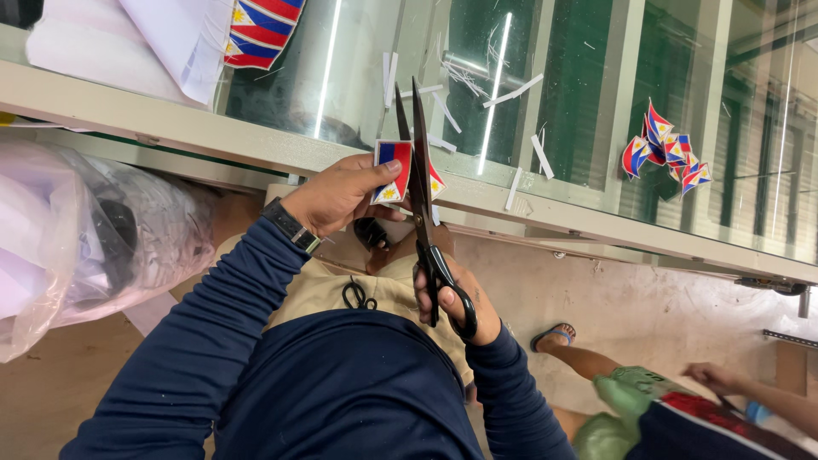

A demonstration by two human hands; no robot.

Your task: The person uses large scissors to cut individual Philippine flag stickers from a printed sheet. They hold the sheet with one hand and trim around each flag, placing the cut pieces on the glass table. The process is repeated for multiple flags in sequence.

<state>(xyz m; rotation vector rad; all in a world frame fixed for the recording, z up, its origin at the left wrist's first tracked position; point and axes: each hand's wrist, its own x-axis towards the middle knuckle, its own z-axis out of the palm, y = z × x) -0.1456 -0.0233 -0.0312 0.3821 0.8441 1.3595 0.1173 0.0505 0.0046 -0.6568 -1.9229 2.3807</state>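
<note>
Left hand (pixel 336 198) has a small printed flag (pixel 393 171) pinched btw thumb & fingers, grip closed tight on its left side. The flag is a flat paper rectangle w/ blue and red bands, a white part w/ a yellow sun at the bottom, glossy-looking print. It's held up just over the near edge of the glass tabletop (pixel 358 77), not resting on it.

Right hand (pixel 456 298) is wrapped round the black handles of a pair of scissors (pixel 422 196), fingers thru the loops, grip closed on them. Long dark metal blades point away from the person and are parted a bit, w/ the flag's right edge sitting btw them. A little red/white/yellow piece (pixel 436 181) shows on the other side of the blades.

Tabletop is clear glass in a pale painted frame, green shelving visible thru it. Thin white paper strips (pixel 514 90) are scattered mid-tabletop. A small heap of cut flags (pixel 665 152) lies toward the right side, colours same as the held one. A bigger flag sheet (pixel 260 30) at the far left corner. Crinkly clear plastic bag (pixel 77 230) below the left edge.
</note>
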